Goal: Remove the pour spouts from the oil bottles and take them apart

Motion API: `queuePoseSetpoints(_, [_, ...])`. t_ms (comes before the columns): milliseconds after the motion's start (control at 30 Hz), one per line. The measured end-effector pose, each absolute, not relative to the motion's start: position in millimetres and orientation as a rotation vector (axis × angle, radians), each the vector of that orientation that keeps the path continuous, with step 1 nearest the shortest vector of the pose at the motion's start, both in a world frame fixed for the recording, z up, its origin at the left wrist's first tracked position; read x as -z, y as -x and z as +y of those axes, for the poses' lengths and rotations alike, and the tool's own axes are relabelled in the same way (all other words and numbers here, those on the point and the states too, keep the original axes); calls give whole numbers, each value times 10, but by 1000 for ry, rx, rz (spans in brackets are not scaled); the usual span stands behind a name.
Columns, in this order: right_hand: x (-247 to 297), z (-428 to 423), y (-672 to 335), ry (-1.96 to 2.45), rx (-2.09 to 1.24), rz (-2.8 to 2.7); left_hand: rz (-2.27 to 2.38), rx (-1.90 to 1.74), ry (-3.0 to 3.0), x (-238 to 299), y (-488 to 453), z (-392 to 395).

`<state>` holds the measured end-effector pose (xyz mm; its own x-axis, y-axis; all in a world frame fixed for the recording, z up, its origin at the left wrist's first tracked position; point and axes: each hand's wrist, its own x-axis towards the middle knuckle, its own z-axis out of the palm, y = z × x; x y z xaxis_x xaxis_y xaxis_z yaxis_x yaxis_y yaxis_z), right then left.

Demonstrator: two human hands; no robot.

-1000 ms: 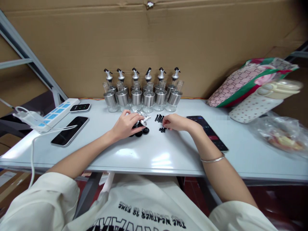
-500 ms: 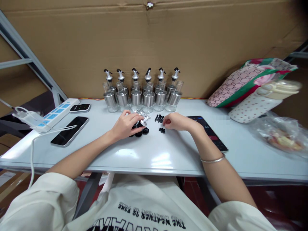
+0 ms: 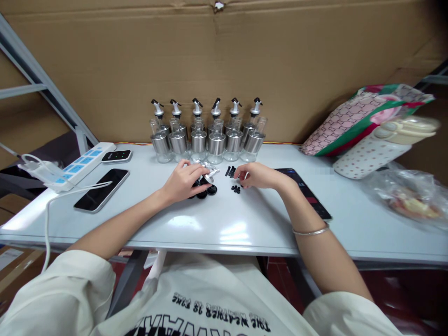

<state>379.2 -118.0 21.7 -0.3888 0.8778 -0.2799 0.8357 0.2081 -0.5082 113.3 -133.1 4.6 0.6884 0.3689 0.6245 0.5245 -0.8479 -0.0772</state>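
My left hand (image 3: 187, 179) is closed round a silver pourer spout (image 3: 209, 178), just above the table. Round black stopper caps (image 3: 212, 190) lie beneath and beside its fingers, partly hidden by them. More silver spouts (image 3: 212, 169) lie in a heap behind that hand. My right hand (image 3: 258, 176) hovers low over the table with curled fingers and the thumb drawn in. Whatever its fingertips pinch is too small to make out. Thin black tubes (image 3: 230, 171) lie at its fingertips, and several small black plugs (image 3: 235, 189) sit just in front.
Behind the hands stand two rows of glass bottles with steel sleeves (image 3: 216, 144); the back ones carry pourers (image 3: 216, 109). Phones (image 3: 101, 190) and a power strip (image 3: 86, 163) are on the left. To the right are another phone (image 3: 308, 198), a dotted flask (image 3: 371, 151) and a patterned bag (image 3: 343, 121).
My right hand has shifted slightly left and back, and its finger and thumb show a wider gap. The left hand stays with the spout.
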Motion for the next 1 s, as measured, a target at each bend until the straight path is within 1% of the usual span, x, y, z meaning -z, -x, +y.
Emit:
queuePoseSetpoints(167, [-264, -1229, -3726, 1640, -1054, -2315, -680, 914, 2643, -37, -1134, -1326])
queuePoseSetpoints(500, [-210, -1220, -3646, 1567, -1090, -2408, -644, 935, 2631, -34, -1143, -1329])
queuePoseSetpoints(833, [-284, -1261, -3682, 1639, -1133, -2400, -637, 929, 2621, -27, -1134, -1316])
queuePoseSetpoints(1000, [-312, -1267, -3697, 1605, -1178, -2440, -618, 943, 2620, -24, -1133, -1311])
